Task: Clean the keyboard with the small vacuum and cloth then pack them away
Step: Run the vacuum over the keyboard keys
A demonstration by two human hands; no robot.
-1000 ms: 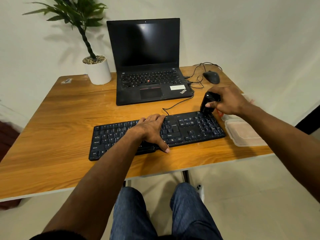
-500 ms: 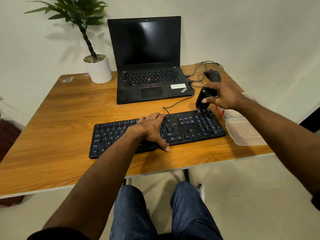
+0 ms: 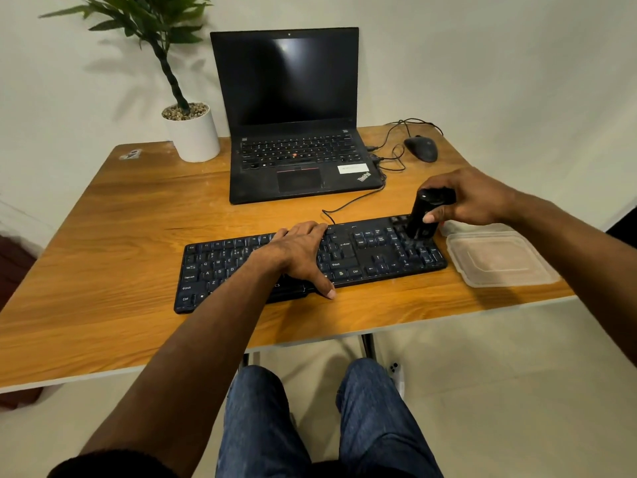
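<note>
The left hand point(image 3: 303, 253) lies flat, palm down, fingers straight and thumb spread toward the body, forearm reaching forward. The right hand point(image 3: 472, 198) curls round a vacuum point(image 3: 422, 219), thumb in front, arm coming in from the right.

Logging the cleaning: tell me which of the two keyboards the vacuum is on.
The separate black keyboard at the desk's front; the small vacuum stands on its right end. The laptop keyboard behind lies untouched.

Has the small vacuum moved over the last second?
Yes. The small vacuum lifted off behind the keyboard, then came back down onto its right-end keys.
</note>
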